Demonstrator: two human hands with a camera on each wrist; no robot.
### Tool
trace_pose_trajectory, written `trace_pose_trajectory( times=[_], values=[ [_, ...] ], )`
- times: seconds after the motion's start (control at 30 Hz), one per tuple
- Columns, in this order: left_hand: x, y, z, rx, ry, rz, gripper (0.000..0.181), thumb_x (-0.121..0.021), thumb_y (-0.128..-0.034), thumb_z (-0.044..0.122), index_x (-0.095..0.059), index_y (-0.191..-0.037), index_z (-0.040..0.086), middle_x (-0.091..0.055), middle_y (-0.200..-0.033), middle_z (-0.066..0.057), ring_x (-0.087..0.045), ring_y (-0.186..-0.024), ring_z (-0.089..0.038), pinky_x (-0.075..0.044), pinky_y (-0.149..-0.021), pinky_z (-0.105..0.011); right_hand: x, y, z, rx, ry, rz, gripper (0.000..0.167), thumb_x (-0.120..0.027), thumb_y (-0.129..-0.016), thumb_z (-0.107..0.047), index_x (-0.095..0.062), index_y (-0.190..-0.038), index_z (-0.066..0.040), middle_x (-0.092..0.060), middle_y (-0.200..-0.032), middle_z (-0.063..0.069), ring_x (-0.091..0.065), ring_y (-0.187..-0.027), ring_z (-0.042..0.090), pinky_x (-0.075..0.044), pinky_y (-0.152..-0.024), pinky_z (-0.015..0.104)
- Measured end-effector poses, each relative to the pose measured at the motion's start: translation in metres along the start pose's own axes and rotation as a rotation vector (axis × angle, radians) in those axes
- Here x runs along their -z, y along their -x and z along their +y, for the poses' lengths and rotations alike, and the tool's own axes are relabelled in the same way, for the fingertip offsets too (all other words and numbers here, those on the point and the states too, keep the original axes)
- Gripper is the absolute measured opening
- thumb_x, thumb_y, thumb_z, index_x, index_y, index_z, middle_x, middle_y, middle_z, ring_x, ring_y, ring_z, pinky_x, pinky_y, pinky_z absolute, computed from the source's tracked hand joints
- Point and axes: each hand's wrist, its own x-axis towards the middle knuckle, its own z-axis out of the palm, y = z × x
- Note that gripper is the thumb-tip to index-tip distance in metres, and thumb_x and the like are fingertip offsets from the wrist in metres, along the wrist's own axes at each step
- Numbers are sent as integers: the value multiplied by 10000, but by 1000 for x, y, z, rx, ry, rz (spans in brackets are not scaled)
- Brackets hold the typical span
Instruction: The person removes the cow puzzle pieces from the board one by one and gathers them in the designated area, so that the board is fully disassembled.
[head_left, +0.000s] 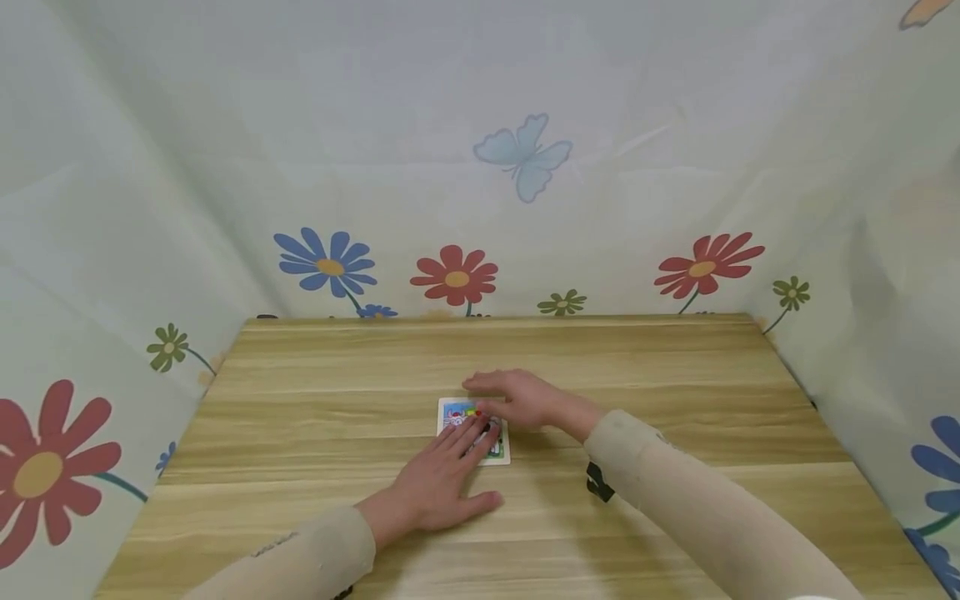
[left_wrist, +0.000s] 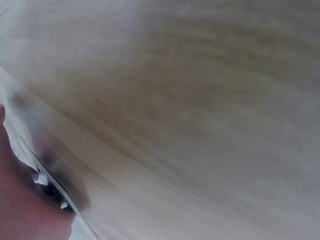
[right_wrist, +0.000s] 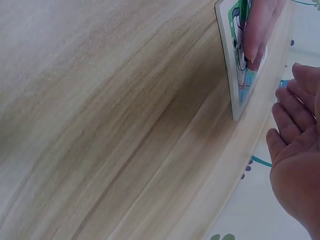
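Note:
A small picture board (head_left: 498, 454) with a white border and a colourful cartoon animal lies flat on the wooden table. My left hand (head_left: 441, 482) rests across it with fingers straight, hiding much of the picture; the thumb is spread over the bare wood. Past the board's far right corner, my right hand (head_left: 527, 398) has its fingers extended and holds nothing. The right wrist view shows that hand (right_wrist: 300, 155) apart from the board (right_wrist: 238, 50), with left fingers (right_wrist: 260, 35) on the picture. Only part of the left hand (left_wrist: 25, 205) appears in the left wrist view.
The wood-grain table (head_left: 360, 358) reaches back to a white cloth (head_left: 375, 150) printed with flowers and a butterfly. More of this cloth hangs at both sides. A black strap (head_left: 598, 482) shows under the right sleeve.

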Motion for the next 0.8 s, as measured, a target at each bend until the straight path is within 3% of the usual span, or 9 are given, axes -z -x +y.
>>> trace_pose_trajectory(
  times=[0.23,0.5,0.8],
  values=[
    [2,3,1,-7,10,6,781,-310,-940,618,-189,-1521,111,-74,-1573,-114,-117,-1425,-291,-189,-1124,-463,-3,-7,0,29,-95,12,384,-547,-965,-196,-552,-1342,-119,-542,-1344,0,-463,-1253,114,-358,-1052,346],
    [3,5,2,5,2,-35,721,-233,-972,578,-145,-1529,129,1,-1575,-82,-32,-1432,-250,-168,-1131,-456,-7,-15,-1,-2,-172,-1,391,-603,-934,-201,-577,-1321,-150,-570,-1305,-32,-498,-1213,98,-385,-1030,346],
    [1,4,0,-17,-9,-36,715,-245,-978,559,-151,-1526,109,11,-1573,-98,-15,-1432,-244,-151,-1136,-450,-11,-27,-1,11,-244,0,357,-657,-896,-186,-637,-1247,-122,-627,-1221,-31,-548,-1153,119,-412,-1005,361]
  ],
)
